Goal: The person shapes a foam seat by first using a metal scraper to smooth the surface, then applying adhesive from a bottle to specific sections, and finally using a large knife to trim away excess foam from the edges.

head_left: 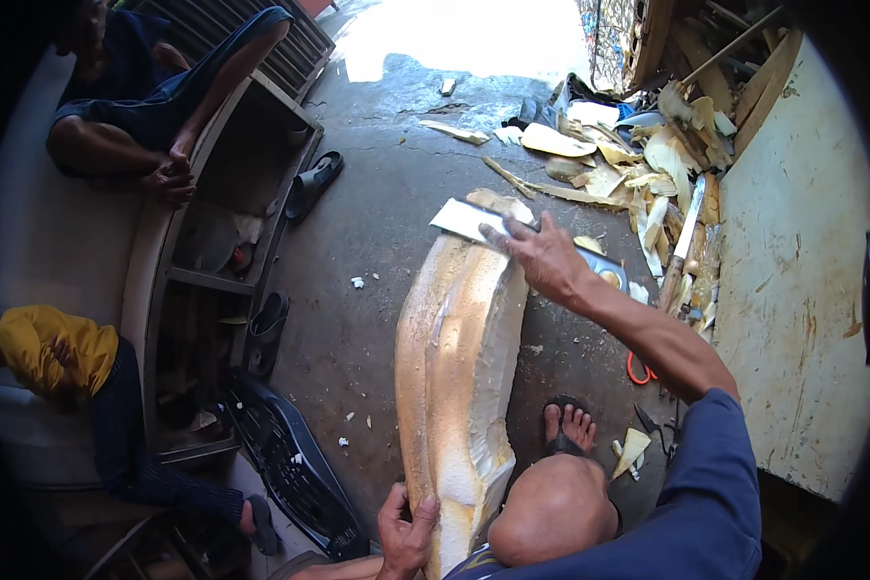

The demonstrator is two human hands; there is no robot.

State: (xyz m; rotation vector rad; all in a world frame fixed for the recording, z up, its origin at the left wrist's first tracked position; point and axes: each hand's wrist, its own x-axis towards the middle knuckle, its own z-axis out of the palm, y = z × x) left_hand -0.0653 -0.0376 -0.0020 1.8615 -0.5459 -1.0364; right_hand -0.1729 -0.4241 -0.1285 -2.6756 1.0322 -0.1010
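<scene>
A long, curved foam block (451,358), tan on its outer skin and cream where cut, lies lengthwise in front of me. Its near end is in the grip of my left hand (408,532), thumb over the top edge. At the far end my right hand (543,253) holds a flat white rectangular piece (466,219) with a dark edge against the foam's upper face. The fingers lie over that piece's right end and partly hide it. My bent knee (556,512) is close to the block's right side.
Foam offcuts (557,141) heap at the far right beside a long knife (688,220). Red-handled scissors (638,368) lie right of the block. Left are a sandal (314,184), a shelf cabinet (213,277), a black slotted panel (295,464) and two seated people (63,353).
</scene>
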